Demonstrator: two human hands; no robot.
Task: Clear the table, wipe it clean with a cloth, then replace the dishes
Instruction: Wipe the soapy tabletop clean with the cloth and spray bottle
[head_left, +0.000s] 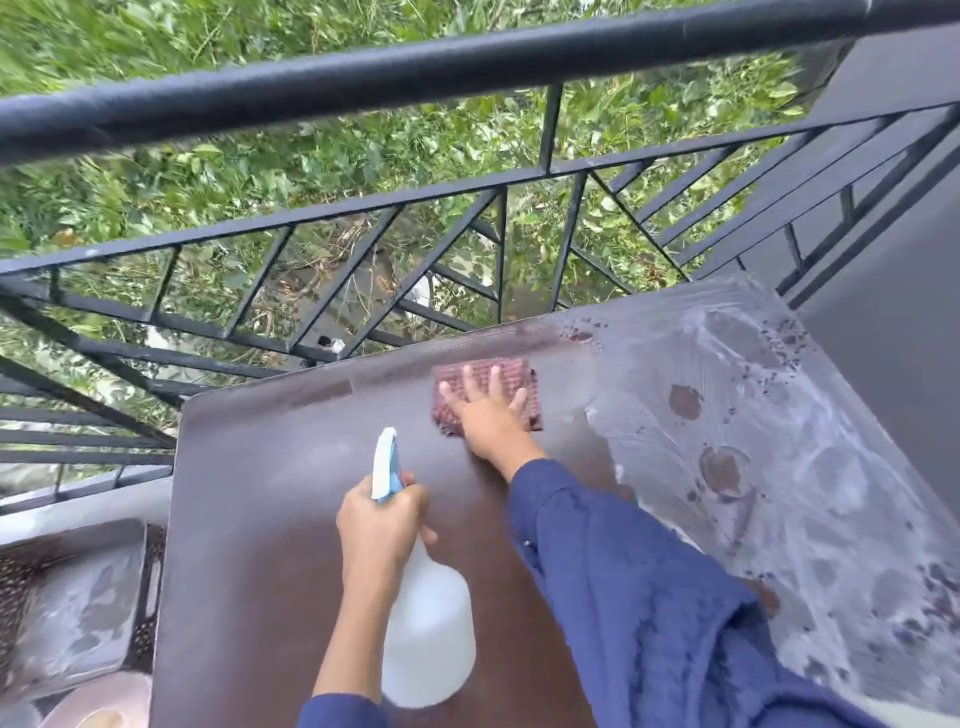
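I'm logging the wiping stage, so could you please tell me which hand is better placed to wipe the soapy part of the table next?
Probably the right hand: it lies flat on the cloth, beside the foam. The left hand holds the spray bottle.

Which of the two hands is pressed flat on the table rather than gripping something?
The right hand: it lies palm down, fingers spread, on the reddish cloth on the table. The left hand is wrapped around the spray bottle.
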